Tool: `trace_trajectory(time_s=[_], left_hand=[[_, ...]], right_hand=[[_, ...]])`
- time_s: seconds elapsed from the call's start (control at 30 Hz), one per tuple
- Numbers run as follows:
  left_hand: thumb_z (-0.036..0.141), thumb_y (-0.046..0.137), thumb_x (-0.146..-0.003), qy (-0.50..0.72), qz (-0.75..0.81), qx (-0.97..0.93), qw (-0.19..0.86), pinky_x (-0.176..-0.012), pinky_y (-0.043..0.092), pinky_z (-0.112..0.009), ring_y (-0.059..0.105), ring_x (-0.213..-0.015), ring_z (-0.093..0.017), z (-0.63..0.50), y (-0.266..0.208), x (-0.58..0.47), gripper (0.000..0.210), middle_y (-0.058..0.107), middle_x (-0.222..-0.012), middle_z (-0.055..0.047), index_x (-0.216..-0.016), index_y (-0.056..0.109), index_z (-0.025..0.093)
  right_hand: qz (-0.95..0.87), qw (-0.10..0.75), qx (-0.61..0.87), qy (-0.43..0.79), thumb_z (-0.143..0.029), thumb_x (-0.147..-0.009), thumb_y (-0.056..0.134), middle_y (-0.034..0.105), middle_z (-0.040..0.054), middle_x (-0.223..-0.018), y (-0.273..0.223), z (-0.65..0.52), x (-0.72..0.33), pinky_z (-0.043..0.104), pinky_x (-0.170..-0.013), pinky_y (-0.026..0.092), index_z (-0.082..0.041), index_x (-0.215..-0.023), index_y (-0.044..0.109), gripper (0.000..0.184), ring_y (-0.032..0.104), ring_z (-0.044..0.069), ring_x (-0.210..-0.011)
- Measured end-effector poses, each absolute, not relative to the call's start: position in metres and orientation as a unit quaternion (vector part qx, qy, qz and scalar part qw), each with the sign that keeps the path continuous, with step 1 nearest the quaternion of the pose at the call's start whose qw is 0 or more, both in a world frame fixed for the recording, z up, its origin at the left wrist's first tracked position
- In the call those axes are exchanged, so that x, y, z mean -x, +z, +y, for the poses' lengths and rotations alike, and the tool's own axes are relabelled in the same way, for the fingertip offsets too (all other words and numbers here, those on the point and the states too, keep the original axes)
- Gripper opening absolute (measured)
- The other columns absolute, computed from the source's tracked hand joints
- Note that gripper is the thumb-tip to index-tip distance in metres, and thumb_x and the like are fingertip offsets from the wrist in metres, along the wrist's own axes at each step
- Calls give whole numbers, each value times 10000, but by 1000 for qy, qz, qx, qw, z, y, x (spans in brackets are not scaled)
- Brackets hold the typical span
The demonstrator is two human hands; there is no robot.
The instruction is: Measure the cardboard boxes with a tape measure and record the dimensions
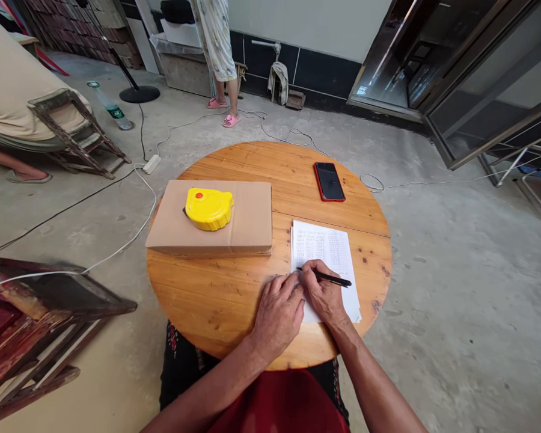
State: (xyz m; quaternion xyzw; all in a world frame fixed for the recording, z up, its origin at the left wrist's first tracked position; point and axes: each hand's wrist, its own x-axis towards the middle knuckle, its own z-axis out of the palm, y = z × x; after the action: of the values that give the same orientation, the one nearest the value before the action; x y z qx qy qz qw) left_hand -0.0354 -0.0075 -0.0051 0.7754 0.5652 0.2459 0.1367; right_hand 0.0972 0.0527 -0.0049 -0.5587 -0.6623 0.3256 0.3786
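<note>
My right hand is closed round a black pen, its tip down on a sheet of paper that carries rows of handwriting. Flat beside it, my left hand rests partly on the paper's left edge and partly on the wood, fingers stretched out. Further left on the round wooden table is a closed cardboard box. A yellow tape measure with a red button lies on top of the box. Beyond the paper lies a phone in a red case.
A person in pink sandals stands behind the table. Cables and a white power strip run over the floor at left, near a wooden stool and a plastic bottle. A wooden chair stands close on the left.
</note>
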Motion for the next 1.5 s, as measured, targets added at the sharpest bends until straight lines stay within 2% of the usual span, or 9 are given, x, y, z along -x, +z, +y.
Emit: trace_trajectory(time_s=[0.3, 1.07, 1.5], left_hand=[[190, 538, -906, 232, 563, -782, 132, -1002, 441, -476, 485, -1172, -271, -7, -4, 35, 281, 552, -1408, -55, -1178, 609, 193], [172, 563, -881, 234, 565, -780, 128, -980, 452, -466, 493, -1156, -271, -6, -4, 34, 320, 558, -1407, -44, -1198, 604, 193], [171, 558, -886, 242, 563, -780, 127, -982, 457, -478, 491, -1153, -271, -6, -3, 34, 302, 571, -1388, -58, -1183, 610, 192]], right_hand=[[-607, 424, 574, 351, -357, -922, 506, 554, -14, -651, -8, 52, -99, 261, -577, 403, -204, -779, 585, 223, 485, 154, -622], [-652, 406, 562, 307, -320, -916, 517, 551, -24, -635, -3, 52, -96, 249, -568, 391, -178, -783, 604, 213, 465, 123, -563], [-644, 408, 557, 330, -339, -916, 521, 552, -24, -647, -4, 52, -97, 251, -571, 392, -180, -791, 608, 220, 460, 126, -576]])
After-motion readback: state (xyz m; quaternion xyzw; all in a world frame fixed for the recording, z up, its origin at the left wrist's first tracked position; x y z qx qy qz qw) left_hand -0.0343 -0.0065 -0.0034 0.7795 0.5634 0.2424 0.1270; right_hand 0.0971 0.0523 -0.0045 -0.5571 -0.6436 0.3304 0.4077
